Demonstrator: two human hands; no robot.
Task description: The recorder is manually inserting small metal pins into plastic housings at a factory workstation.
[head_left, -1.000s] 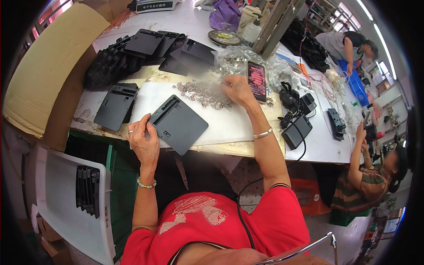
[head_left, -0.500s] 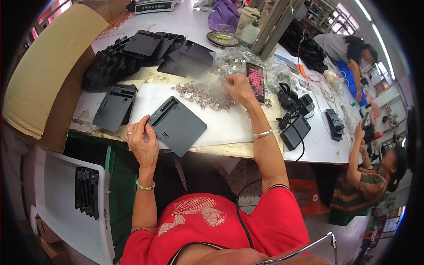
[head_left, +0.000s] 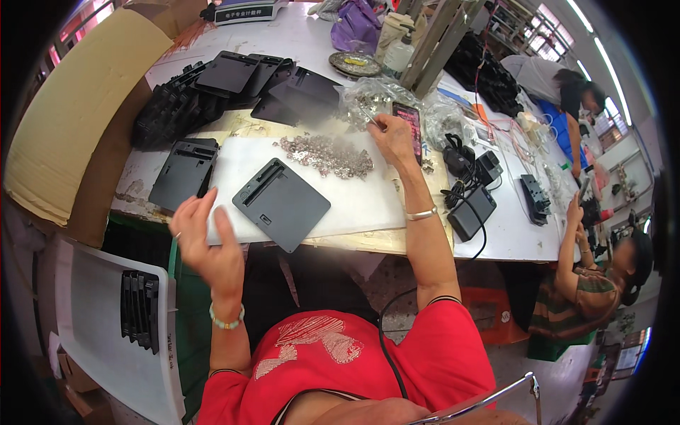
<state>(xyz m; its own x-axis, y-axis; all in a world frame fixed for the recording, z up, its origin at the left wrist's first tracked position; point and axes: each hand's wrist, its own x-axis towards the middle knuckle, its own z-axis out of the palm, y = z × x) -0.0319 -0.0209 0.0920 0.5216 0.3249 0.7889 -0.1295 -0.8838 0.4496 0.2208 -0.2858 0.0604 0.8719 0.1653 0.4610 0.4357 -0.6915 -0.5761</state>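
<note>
Head view: the fingers (head_left: 205,212) of the left hand (head_left: 209,248) are spread apart and blurred, raised at lower left of centre, just off the near table edge; whether something small is pinched at the thumb cannot be told. The fingers (head_left: 379,127) of the right hand (head_left: 393,142) are drawn together on a thin metal tool, at upper centre, just beside the pile of small silvery metal parts (head_left: 326,154). Compared with half a second ago, the left hand is lifted and pulled back from the black panel (head_left: 281,204), which it had been touching at its left corner; the right hand is kept by the pile.

The black panel is seen lying flat and skewed on a white sheet (head_left: 354,202) at mid-frame, dark grey, rectangular, with a long slot along its upper left side and a small recess near the near edge. A second dark panel (head_left: 184,172) is laid to its left, and a heap of like black pieces (head_left: 234,85) is stacked at upper left. A clear plastic bag (head_left: 368,95) is crumpled above the pile. A large tan cardboard sheet (head_left: 78,113) is leaned at far left, and a white label strip (head_left: 242,10) is seen at the top edge.
</note>
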